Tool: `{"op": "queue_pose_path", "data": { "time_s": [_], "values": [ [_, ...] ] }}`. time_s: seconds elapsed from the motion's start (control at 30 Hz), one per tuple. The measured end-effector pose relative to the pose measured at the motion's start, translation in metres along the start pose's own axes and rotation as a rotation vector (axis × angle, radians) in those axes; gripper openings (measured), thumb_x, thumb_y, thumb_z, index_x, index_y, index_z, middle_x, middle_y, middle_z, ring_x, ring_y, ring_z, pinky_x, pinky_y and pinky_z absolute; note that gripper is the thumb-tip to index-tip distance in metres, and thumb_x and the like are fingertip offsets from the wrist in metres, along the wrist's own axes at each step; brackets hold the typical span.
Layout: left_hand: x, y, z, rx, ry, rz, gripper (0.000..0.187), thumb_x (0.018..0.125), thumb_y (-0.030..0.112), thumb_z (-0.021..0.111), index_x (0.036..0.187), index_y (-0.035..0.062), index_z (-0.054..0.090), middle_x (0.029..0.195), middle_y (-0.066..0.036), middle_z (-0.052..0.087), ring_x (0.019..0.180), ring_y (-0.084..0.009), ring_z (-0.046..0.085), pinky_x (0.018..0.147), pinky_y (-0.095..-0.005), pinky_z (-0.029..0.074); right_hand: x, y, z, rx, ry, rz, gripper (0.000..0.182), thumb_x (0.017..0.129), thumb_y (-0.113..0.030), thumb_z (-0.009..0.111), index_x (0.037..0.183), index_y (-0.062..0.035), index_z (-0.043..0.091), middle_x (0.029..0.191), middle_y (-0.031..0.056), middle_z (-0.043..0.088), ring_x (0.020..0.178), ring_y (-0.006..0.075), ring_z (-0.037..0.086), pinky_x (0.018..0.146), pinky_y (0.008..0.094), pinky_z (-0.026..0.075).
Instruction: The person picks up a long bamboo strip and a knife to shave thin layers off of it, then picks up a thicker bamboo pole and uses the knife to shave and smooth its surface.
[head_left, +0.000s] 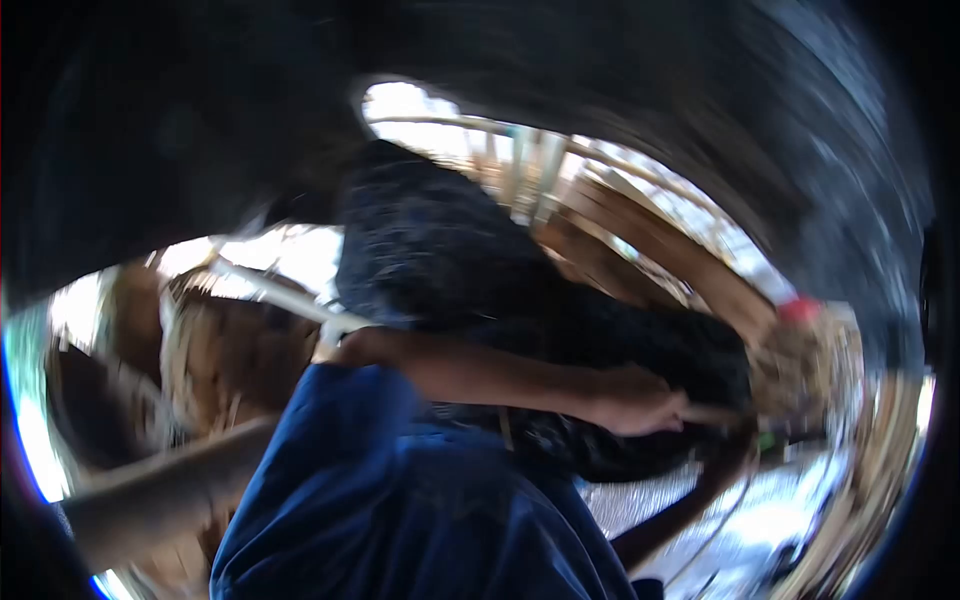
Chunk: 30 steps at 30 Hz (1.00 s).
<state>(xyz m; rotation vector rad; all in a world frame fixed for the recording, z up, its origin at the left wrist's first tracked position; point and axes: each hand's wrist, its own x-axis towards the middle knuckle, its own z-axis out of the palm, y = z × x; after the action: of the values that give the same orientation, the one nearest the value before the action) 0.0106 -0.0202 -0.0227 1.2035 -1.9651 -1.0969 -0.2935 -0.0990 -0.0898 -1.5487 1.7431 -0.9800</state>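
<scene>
A bulky, black, wrinkled object (pixel 440 240) stretches from the upper middle to the right, beyond the blue clothing. Reaching across it, my left hand (pixel 640 402) is closed around something thin, perhaps a handle or stick (pixel 712 412), that points right. Below and to the right, my right hand (pixel 738 455) is at the lower edge of the black object, dark and smeared by motion. Its fingers cannot be made out.
Dark sheeting (pixel 600 60) hangs overhead. Wooden boards (pixel 670 250) and slats stand behind the black object. A thick pole (pixel 180 490) lies at the lower left, near brown woven or wooden pieces (pixel 240 350). Shiny sheeting (pixel 770 520) is at the lower right.
</scene>
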Motion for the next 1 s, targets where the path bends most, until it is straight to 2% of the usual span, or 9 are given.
{"op": "queue_pose_path", "data": {
  "time_s": [0.03,0.07,0.1,0.27,0.4,0.47,0.57,0.77,1.0],
  "values": [
    [0.003,-0.014,0.013,0.024,0.012,0.014,0.031,0.093,0.035,0.048,0.087,0.0049,0.047,0.063,-0.017,0.058,0.061,-0.0378,0.06,0.053,-0.047,0.047,-0.018,-0.037,0.012,-0.037,-0.024,0.205,0.033,0.096,-0.017,0.043,0.121,0.0003,0.054,0.113,0.0142,0.059,0.103,0.023,0.057,0.085,0.0342,0.048],
    [-0.002,-0.011,0.001,0.042,-0.043,-0.041,0.03,0.093,0.035,0.049,0.088,0.0053,0.047,0.064,-0.018,0.059,0.062,-0.0374,0.061,0.053,-0.0472,0.047,-0.011,0.006,0.014,-0.056,-0.091,-0.106,0.029,0.092,-0.02,0.047,0.11,-0.0024,0.061,0.094,0.009,0.065,0.074,0.0159,0.06,0.065,0.0272,0.048],
    [-0.007,-0.024,0.006,0.049,-0.02,-0.042,0.031,0.093,0.036,0.048,0.088,0.0057,0.047,0.066,-0.019,0.06,0.063,-0.0375,0.061,0.053,-0.0472,0.047,-0.019,-0.006,0.018,0.219,-0.189,0.181,0.031,0.091,-0.015,0.054,0.119,-0.0006,0.055,0.101,0.011,0.062,0.092,0.0185,0.059,0.076,0.0306,0.05],
    [-0.012,-0.031,-0.016,0.325,-0.133,-0.103,0.026,0.094,0.03,0.048,0.085,0.0058,0.047,0.057,-0.017,0.058,0.057,-0.0356,0.061,0.046,-0.0423,0.048,-0.059,-0.065,0.051,0.132,0.132,0.13,0.025,0.097,-0.024,0.048,0.09,-0.0002,0.055,0.077,-0.002,0.055,0.072,0.0044,0.05,0.063,0.0212,0.042],
    [-0.02,-0.028,-0.029,0.303,-0.183,-0.119,0.025,0.095,0.027,0.045,0.085,0.0045,0.045,0.057,-0.017,0.058,0.058,-0.0353,0.061,0.046,-0.0432,0.046,-0.078,-0.073,0.043,-0.082,0.064,0.126,0.031,0.097,-0.028,0.044,0.096,0.0016,0.053,0.075,0.009,0.058,0.068,0.0148,0.055,0.063,0.0286,0.044],
    [-0.02,-0.03,-0.033,0.09,-0.225,-0.208,0.027,0.097,0.026,0.043,0.084,0.0027,0.044,0.055,-0.016,0.056,0.057,-0.0346,0.061,0.045,-0.0427,0.043,-0.082,-0.081,0.045,-0.136,0.007,0.081,0.029,0.092,-0.028,0.052,0.092,0.0002,0.052,0.073,0.022,0.057,0.074,0.0431,0.057,0.064,0.043,0.044],
    [-0.018,-0.028,-0.032,-0.053,-0.209,-0.271,0.029,0.097,0.026,0.044,0.081,0.002,0.044,0.05,-0.01,0.047,0.041,-0.0198,0.052,0.041,-0.0308,0.034,-0.081,-0.079,0.046,-0.123,-0.015,-0.148,0.028,0.091,-0.027,0.054,0.093,0.0003,0.05,0.07,0.0242,0.055,0.073,0.0425,0.057,0.063,0.0444,0.043],
    [-0.015,-0.008,-0.046,-0.015,-0.19,-0.274,0.035,0.096,0.027,0.047,0.073,0.0004,0.043,0.047,-0.009,0.045,0.039,-0.0133,0.04,0.04,-0.0298,0.03,-0.068,-0.103,0.041,-0.102,-0.152,-0.095,0.032,0.092,-0.031,0.05,0.086,-0.0002,0.048,0.058,0.0231,0.051,0.065,0.0428,0.056,0.059,0.0459,0.043],
    [-0.022,-0.009,-0.04,0.19,-0.023,-0.207,0.032,0.094,0.022,0.05,0.071,0.0008,0.043,0.048,-0.017,0.044,0.041,-0.0334,0.049,0.041,-0.0371,0.032,-0.069,-0.113,0.07,-0.293,-0.177,-0.119,0.043,0.093,-0.04,0.045,0.073,-0.0023,0.052,0.047,0.0178,0.049,0.049,0.0395,0.055,0.049,0.0456,0.045]
  ]
}}
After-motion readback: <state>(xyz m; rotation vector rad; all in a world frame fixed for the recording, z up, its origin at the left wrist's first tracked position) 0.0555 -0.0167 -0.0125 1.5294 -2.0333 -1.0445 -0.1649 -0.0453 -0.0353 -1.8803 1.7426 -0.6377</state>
